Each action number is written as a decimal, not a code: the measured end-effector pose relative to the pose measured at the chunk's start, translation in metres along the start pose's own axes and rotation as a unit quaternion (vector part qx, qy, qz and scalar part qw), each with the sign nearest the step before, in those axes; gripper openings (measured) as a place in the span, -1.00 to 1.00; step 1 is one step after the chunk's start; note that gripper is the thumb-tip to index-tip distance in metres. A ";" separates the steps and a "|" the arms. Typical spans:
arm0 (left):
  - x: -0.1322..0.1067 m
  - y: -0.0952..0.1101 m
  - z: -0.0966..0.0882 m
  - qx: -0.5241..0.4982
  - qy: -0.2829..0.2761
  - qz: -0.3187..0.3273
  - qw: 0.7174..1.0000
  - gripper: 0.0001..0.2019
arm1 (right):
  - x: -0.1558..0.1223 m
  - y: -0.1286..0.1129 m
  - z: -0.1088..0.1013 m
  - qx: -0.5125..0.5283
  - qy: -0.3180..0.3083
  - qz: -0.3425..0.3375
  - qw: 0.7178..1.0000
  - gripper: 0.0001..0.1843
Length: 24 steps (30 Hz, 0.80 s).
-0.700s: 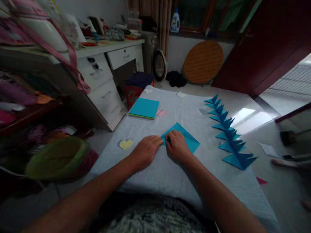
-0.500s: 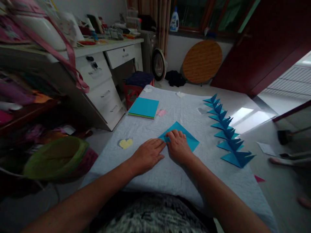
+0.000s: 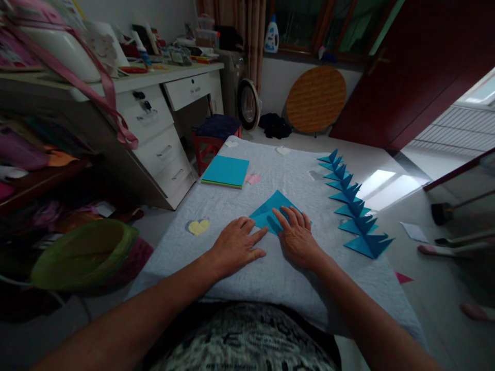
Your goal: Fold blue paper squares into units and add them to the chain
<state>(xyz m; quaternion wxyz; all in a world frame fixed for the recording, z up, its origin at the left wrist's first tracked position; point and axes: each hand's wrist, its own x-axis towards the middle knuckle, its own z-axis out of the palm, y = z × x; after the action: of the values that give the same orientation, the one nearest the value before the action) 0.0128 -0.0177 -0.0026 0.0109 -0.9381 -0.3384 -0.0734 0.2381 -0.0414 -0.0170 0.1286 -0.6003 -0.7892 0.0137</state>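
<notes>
A blue sheet of origami paper, partly folded, lies flat on the cloth-covered table in front of me. My left hand rests at its left corner, fingertips touching the paper and thumb stretched out. Across the right part of the sheet lies my right hand, its fingers spread and pressing down. That hand covers the paper's right side. To the right runs a row of several folded blue paper cranes. A stack of square paper, blue on top, sits at the far left of the table.
Left of the table stand a green-lined bin and a white desk with drawers. A red stool is beyond the far left edge. The washing machine door hangs open, near a round wooden board.
My right hand has slid to the right across the paper, and its fingers have spread. My left hand has stayed near the left corner. The view has shifted slightly.
</notes>
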 end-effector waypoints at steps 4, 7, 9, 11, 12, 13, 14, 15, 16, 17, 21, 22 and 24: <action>-0.003 -0.001 0.002 0.001 -0.001 -0.013 1.000 -0.40 | -0.014 0.007 -0.004 -0.007 -0.004 0.044 0.999 -0.24; -0.008 -0.003 0.003 0.006 -0.001 -0.023 1.000 -0.40 | -0.023 0.012 -0.005 -0.020 -0.011 0.066 0.998 -0.24; -0.011 -0.004 0.003 0.010 0.002 -0.032 0.999 -0.42 | -0.027 0.015 -0.006 -0.028 -0.014 0.078 0.996 -0.24; -0.014 -0.005 0.004 0.012 0.008 -0.040 0.999 -0.44 | -0.031 0.017 -0.006 -0.032 -0.014 0.088 0.995 -0.24; -0.015 -0.005 0.004 0.011 0.011 -0.043 0.999 -0.45 | -0.033 0.018 -0.006 -0.033 -0.015 0.093 0.995 -0.24; -0.016 -0.005 0.004 0.009 0.013 -0.046 0.999 -0.45 | -0.034 0.018 -0.007 -0.032 -0.016 0.096 0.995 -0.24; -0.016 -0.005 0.005 0.007 0.014 -0.049 0.999 -0.46 | -0.036 0.019 -0.007 -0.032 -0.016 0.099 0.994 -0.24; -0.016 -0.005 0.005 0.005 0.014 -0.051 0.999 -0.45 | -0.038 0.019 -0.008 -0.031 -0.017 0.102 0.994 -0.23; -0.016 -0.004 0.005 0.005 0.013 -0.054 0.998 -0.45 | -0.039 0.020 -0.009 -0.031 -0.016 0.103 0.994 -0.23; -0.016 -0.004 0.005 0.006 0.011 -0.059 0.998 -0.44 | -0.041 0.020 -0.009 -0.029 -0.014 0.105 0.994 -0.23; -0.018 -0.004 0.005 0.018 0.009 -0.077 0.997 -0.41 | -0.048 0.025 -0.007 -0.004 0.010 0.108 0.994 -0.24; -0.019 -0.003 0.005 0.017 0.012 -0.082 0.996 -0.42 | -0.050 0.027 -0.006 0.011 0.024 0.109 0.994 -0.21; -0.020 -0.003 0.005 0.008 0.024 -0.093 0.995 -0.47 | -0.053 0.031 -0.004 0.051 0.062 0.107 0.991 -0.12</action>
<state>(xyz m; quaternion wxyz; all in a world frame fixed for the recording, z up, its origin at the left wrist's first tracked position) -0.0040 -0.0280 -0.0104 0.0194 -0.9005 -0.4240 -0.0945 0.2809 -0.0833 -0.0285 0.2054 -0.6736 -0.7093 0.0308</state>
